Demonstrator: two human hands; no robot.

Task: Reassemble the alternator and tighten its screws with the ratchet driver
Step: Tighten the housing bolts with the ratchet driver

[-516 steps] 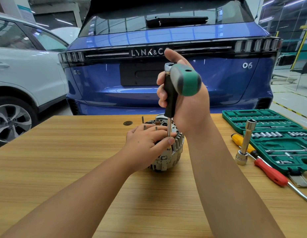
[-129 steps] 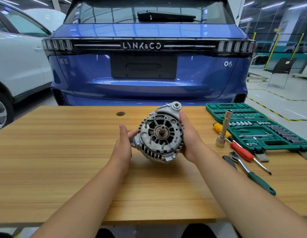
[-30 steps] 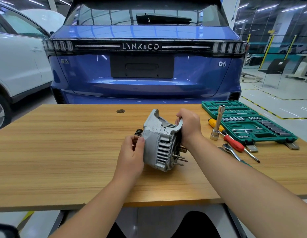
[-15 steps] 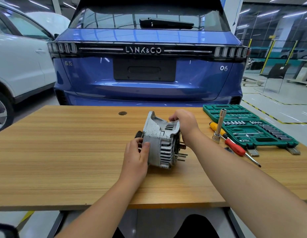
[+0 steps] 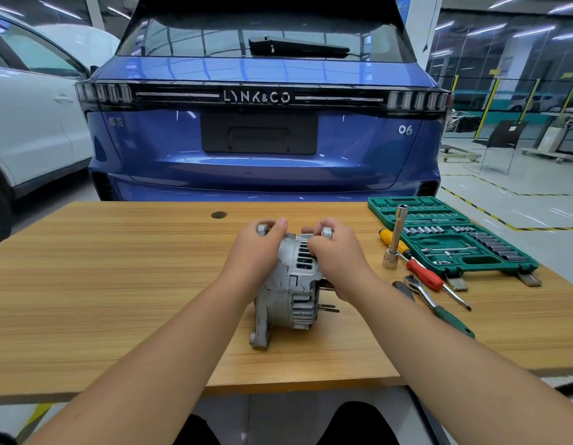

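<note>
The silver alternator lies on its side on the wooden table, a mounting lug pointing toward me and several studs sticking out to the right. My left hand grips its upper left side, fingers curled over a top lug. My right hand grips the upper right, fingers curled round the other top lug. The ratchet driver, with a steel head and green handle, lies on the table to the right, apart from both hands.
An open green socket case sits at the right. Beside it stand a long socket extension upright and a red-and-yellow screwdriver. A blue car is parked behind the table, a white one at left.
The alternator has been turned and set down nearer to me. Both hands have shifted up onto its top lugs; the left came from the pulley side.
</note>
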